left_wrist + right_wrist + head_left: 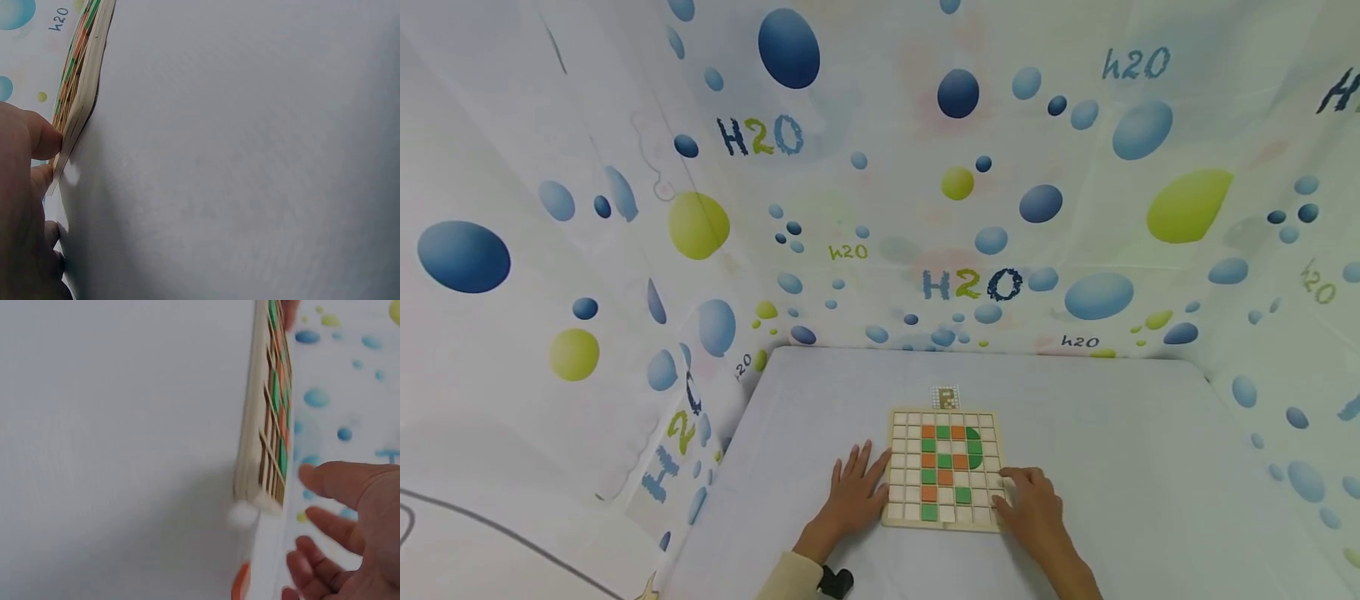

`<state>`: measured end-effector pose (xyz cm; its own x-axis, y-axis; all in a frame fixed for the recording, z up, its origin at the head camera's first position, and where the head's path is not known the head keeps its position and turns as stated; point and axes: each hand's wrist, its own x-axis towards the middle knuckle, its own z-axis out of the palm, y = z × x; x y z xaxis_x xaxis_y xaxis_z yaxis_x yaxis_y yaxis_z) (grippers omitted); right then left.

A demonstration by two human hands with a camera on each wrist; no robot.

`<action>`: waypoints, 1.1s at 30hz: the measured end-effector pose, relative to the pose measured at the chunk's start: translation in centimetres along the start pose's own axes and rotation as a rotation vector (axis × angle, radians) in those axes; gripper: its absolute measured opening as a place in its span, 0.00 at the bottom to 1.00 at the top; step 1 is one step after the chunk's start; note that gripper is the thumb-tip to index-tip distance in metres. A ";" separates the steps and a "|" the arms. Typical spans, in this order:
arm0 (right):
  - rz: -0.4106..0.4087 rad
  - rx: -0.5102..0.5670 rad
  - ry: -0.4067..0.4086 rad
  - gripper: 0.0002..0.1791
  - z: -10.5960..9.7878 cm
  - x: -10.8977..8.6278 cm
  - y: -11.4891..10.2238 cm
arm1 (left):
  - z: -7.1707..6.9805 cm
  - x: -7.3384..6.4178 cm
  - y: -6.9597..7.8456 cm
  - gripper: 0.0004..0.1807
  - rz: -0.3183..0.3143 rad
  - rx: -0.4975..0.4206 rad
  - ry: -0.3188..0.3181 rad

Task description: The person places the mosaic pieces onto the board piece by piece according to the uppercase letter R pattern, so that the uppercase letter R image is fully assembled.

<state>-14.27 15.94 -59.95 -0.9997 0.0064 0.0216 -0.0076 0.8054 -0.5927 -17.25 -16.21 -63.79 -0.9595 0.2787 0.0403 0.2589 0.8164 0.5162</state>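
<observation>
A square wooden grid board [981, 517] lies flat on the white table, with orange and green tiles in it forming an R-like pattern. Two green pieces with a curved side [974, 460] make the round part of that shape. My left hand [852, 492] rests beside the board's left edge, fingers spread, the thumb and index finger touching the rim, as the left wrist view [19, 150] also shows. At the right edge is my right hand [1032, 504], thumb and index apart. In the right wrist view, these fingers [334, 478] are loosely bent and hold nothing visible.
A small patterned card [946, 397] lies just beyond the board's far edge. The white table [1112, 450] stretches to both sides. A dotted curtain [887, 208] printed with H2O surrounds it. Something orange [241, 581], cut off and unclear, shows low in the right wrist view.
</observation>
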 end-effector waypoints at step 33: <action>0.118 0.019 -0.057 0.15 -2.6 -0.3 6.3 | 1.2 0.4 -1.1 0.31 -0.007 0.010 0.025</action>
<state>-13.94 22.54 -61.55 -0.9933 0.0662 -0.0946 0.1101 0.7895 -0.6038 -17.80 -16.42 -65.36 -0.9636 0.2608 0.0583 0.2535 0.8232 0.5079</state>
